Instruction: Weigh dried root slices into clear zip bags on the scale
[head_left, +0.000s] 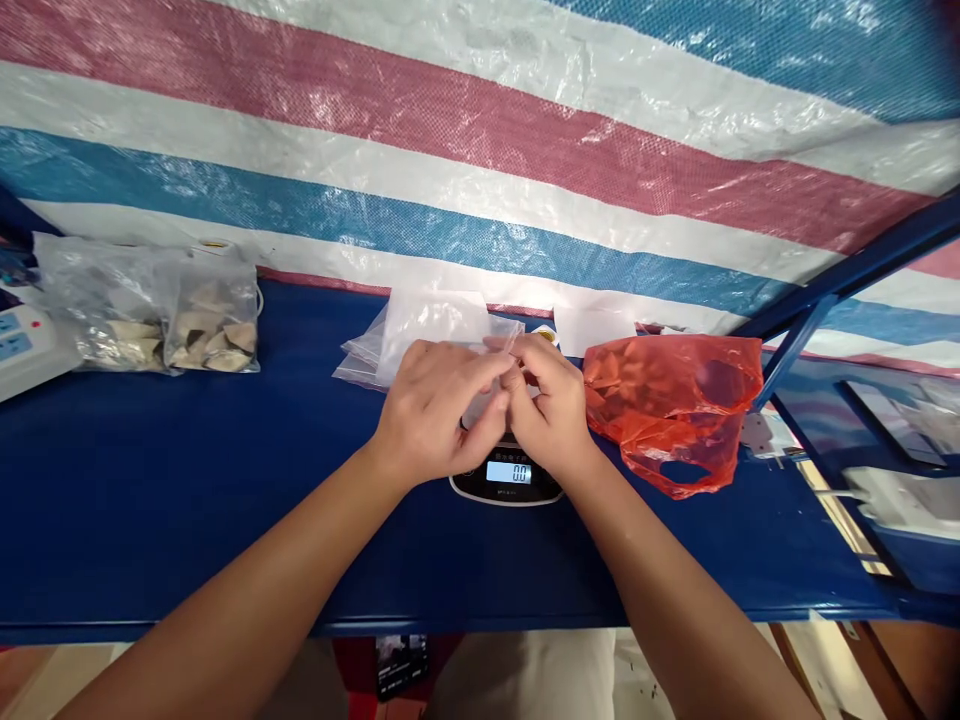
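My left hand (435, 410) and my right hand (551, 410) meet above a small digital scale (508, 478) whose display reads 0.0. Both hands pinch a small clear plastic bag (495, 345) by its edge, fingers closed on it. Behind the hands lies a stack of clear empty bags (420, 325) on the blue table (187, 480). An orange plastic bag (675, 400) with pale pieces inside sits just right of my right hand.
At the far left stand filled clear bags (150, 315) of pale wedge-shaped pieces beside a white power strip (22, 345). A white slip of paper (592, 325) lies behind the orange bag. A striped tarpaulin (480, 150) hangs behind the table. A blue metal frame (840, 290) rises at the right.
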